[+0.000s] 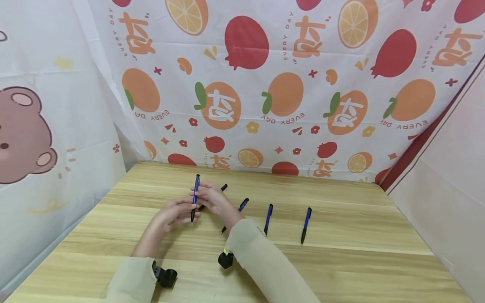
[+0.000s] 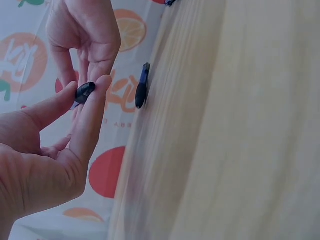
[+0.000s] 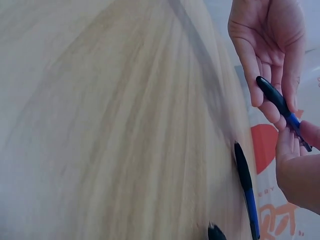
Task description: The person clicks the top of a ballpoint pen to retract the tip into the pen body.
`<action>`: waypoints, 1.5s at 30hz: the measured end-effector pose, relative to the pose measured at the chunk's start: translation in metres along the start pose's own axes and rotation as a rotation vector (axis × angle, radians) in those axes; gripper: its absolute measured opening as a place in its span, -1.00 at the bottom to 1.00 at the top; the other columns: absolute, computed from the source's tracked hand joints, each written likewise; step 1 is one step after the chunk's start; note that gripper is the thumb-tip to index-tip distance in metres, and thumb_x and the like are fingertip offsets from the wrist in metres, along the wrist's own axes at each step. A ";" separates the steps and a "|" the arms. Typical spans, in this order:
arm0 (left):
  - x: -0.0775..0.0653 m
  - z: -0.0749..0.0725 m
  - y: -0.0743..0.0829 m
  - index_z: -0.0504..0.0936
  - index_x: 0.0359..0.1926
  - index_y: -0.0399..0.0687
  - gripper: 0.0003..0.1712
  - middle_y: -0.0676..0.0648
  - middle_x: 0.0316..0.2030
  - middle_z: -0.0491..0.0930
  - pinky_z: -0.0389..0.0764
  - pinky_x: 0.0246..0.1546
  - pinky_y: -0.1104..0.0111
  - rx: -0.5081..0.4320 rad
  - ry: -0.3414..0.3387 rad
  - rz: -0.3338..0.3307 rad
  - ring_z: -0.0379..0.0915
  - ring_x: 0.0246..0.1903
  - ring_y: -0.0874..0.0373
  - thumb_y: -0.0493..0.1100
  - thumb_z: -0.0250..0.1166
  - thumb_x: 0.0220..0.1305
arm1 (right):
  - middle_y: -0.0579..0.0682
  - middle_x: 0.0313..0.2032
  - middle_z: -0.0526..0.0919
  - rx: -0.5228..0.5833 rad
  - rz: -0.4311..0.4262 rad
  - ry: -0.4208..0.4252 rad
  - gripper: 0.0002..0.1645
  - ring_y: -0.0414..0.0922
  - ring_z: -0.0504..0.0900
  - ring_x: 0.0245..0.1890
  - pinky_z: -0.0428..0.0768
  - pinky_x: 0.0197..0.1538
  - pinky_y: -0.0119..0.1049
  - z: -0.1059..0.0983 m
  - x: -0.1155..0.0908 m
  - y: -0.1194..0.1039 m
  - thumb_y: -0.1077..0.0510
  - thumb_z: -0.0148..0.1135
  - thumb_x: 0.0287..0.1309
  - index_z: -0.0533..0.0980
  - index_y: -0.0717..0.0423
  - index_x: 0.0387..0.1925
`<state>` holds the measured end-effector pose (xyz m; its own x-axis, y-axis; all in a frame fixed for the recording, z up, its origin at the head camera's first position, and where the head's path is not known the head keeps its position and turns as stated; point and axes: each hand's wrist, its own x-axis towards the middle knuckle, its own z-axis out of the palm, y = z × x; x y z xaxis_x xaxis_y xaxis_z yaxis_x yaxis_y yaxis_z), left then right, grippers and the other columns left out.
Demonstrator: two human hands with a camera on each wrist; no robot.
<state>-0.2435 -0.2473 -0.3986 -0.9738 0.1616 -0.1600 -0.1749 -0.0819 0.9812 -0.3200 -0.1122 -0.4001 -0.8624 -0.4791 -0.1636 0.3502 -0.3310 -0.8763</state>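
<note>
Both hands hold one blue ballpoint pen (image 1: 196, 187) upright above the left part of the table, its black grip end pointing down. My left hand (image 1: 175, 213) pinches the black lower part between thumb and fingers. Higher up, my right hand (image 1: 213, 198) grips the blue barrel, its thumb lying on the pen in the right wrist view. Just behind the right hand lies another pen (image 1: 224, 187), partly hidden by the fingers. A third pen (image 1: 242, 206) is partly covered by the right wrist. In the left wrist view, the held pen (image 2: 85, 93) shows its dark end toward the camera.
Two more blue pens, one in the middle (image 1: 268, 219) and one farther right (image 1: 306, 225), lie on the wooden table (image 1: 360, 269). A fruit-print cloth (image 1: 257, 97) hangs behind the far edge. White cloths stand at both sides.
</note>
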 end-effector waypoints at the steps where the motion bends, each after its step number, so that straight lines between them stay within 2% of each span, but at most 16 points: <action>1: 0.000 -0.002 0.000 0.10 0.20 -0.62 -0.43 -0.26 -0.14 0.58 0.55 -0.17 0.23 -0.007 0.006 -0.004 0.58 -0.21 0.00 -0.30 0.08 0.33 | 0.30 0.03 0.48 0.008 -0.001 0.011 -0.47 0.10 0.52 -0.01 0.45 0.05 -0.16 0.002 0.001 0.002 0.56 0.01 0.11 0.34 0.35 0.15; 8: -0.003 -0.016 -0.003 0.10 0.18 -0.63 -0.46 -0.23 -0.18 0.60 0.55 -0.17 0.22 -0.014 0.010 -0.012 0.59 -0.25 0.04 -0.34 0.06 0.32 | 0.33 -0.02 0.50 0.023 -0.032 0.080 -0.48 0.17 0.49 -0.01 0.49 0.00 -0.17 0.014 0.006 0.016 0.59 0.04 0.02 0.38 0.39 0.08; 16: -0.009 -0.027 -0.003 0.19 0.14 -0.58 -0.50 -0.20 -0.22 0.62 0.57 -0.23 0.24 0.022 0.039 -0.045 0.60 -0.29 0.07 -0.31 0.10 0.30 | 0.33 -0.09 0.55 -0.036 -0.075 0.142 -0.52 0.20 0.54 -0.08 0.53 -0.06 -0.17 0.025 0.005 0.025 0.60 0.06 -0.02 0.43 0.39 0.01; 22: -0.012 -0.033 -0.004 0.28 0.11 -0.56 -0.52 -0.14 -0.26 0.64 0.59 -0.26 0.25 0.087 0.037 -0.060 0.60 -0.30 0.10 -0.28 0.14 0.29 | 0.31 -0.14 0.58 -0.075 -0.076 0.190 -0.57 0.10 0.61 -0.19 0.51 -0.03 -0.13 0.031 0.005 0.030 0.59 0.10 -0.04 0.48 0.35 -0.06; 26: -0.014 -0.037 -0.004 0.34 0.04 -0.53 -0.60 -0.15 -0.29 0.64 0.60 -0.29 0.26 0.112 0.035 -0.068 0.60 -0.31 0.11 -0.29 0.13 0.30 | 0.30 -0.18 0.60 -0.084 -0.070 0.220 -0.60 0.00 0.64 -0.29 0.56 -0.11 -0.19 0.034 0.006 0.035 0.59 0.13 -0.05 0.50 0.34 -0.10; 29: -0.017 -0.037 -0.004 0.36 0.01 -0.55 -0.62 -0.15 -0.32 0.64 0.60 -0.31 0.26 0.147 0.060 -0.074 0.59 -0.33 0.11 -0.30 0.14 0.28 | 0.27 -0.27 0.62 -0.085 -0.070 0.247 -0.63 -0.03 0.64 -0.34 0.58 -0.17 -0.22 0.036 0.007 0.041 0.59 0.15 -0.06 0.52 0.35 -0.14; 34: -0.021 -0.037 -0.005 0.35 0.00 -0.61 -0.59 -0.10 -0.38 0.63 0.61 -0.38 0.28 0.227 0.119 -0.077 0.56 -0.39 0.16 -0.33 0.15 0.25 | 0.10 -0.40 0.61 -0.103 -0.084 0.301 -0.67 -0.07 0.63 -0.36 0.59 -0.18 -0.21 0.042 0.007 0.048 0.59 0.17 -0.06 0.53 0.35 -0.19; 41: -0.022 -0.034 -0.004 0.31 0.04 -0.59 -0.56 -0.01 -0.49 0.58 0.60 -0.48 0.34 0.269 0.194 -0.099 0.52 -0.49 0.22 -0.36 0.16 0.21 | 0.09 -0.41 0.61 -0.146 -0.085 0.337 -0.64 0.02 0.64 -0.36 0.61 -0.24 -0.19 0.048 0.003 0.053 0.62 0.16 -0.10 0.51 0.38 -0.20; 45: -0.022 -0.033 -0.002 0.29 0.08 -0.54 -0.53 -0.03 -0.50 0.58 0.59 -0.48 0.34 0.289 0.219 -0.113 0.51 -0.49 0.22 -0.36 0.18 0.20 | 0.10 -0.42 0.61 -0.163 -0.090 0.345 -0.64 0.04 0.64 -0.38 0.61 -0.28 -0.20 0.050 0.002 0.053 0.64 0.16 -0.12 0.50 0.39 -0.21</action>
<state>-0.2265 -0.2832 -0.4003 -0.9643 -0.0632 -0.2572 -0.2648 0.2107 0.9410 -0.2850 -0.1717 -0.4246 -0.9691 -0.1429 -0.2010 0.2284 -0.2121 -0.9502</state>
